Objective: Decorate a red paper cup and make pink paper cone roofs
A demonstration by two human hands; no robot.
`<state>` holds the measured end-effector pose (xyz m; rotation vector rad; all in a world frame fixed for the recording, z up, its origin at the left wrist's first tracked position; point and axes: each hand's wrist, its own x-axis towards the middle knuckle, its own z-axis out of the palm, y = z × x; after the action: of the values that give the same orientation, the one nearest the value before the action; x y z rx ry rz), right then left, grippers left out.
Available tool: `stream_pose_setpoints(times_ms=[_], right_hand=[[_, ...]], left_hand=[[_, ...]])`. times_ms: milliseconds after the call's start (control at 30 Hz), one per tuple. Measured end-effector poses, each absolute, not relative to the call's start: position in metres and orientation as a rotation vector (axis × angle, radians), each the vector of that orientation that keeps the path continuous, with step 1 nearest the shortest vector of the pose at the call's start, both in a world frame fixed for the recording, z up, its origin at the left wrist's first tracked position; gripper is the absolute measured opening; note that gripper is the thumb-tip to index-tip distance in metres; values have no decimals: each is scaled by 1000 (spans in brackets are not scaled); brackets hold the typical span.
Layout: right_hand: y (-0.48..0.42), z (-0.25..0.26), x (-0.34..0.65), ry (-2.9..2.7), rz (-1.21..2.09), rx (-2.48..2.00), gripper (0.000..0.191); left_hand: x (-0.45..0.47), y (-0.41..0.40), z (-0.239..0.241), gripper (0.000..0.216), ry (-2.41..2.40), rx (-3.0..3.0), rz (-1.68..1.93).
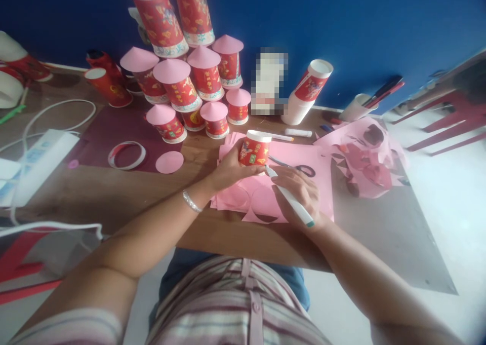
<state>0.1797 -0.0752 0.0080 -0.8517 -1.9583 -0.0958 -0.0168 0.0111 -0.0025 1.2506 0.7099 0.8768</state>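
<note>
The fingers of my left hand are wrapped round a small red cup, its white edge toward twelve o'clock, over the sheets of pink paper on the bench. My right hand comes in from four o'clock, fingers closed on a white marker with its tip by the cup's lower edge; the blur leaves me unsure whether it touches. My left thumb is right beside that tip, so a slip could put ink on my skin. If my left grip slackens, the cup could roll and send the tip skidding over the printed side; squeezing too hard might dent it. The scissors lie near my right knuckles at four o'clock from the cup, easy to snag. The pink-roofed cups stand at ten o'clock, and a careless left elbow swing could topple them.
</note>
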Motion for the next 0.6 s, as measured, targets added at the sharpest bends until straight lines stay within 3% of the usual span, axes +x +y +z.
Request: stream_pose_setpoints(times_ms=[233,600], right_hand=[[-76,7,179,-1990,-51,-849,39],[-71,10,183,-1905,-132,-936,35]], left_hand=[[-10,9,-10,82,822,1438,920],[-12,9,-1,59,617,1270,812]])
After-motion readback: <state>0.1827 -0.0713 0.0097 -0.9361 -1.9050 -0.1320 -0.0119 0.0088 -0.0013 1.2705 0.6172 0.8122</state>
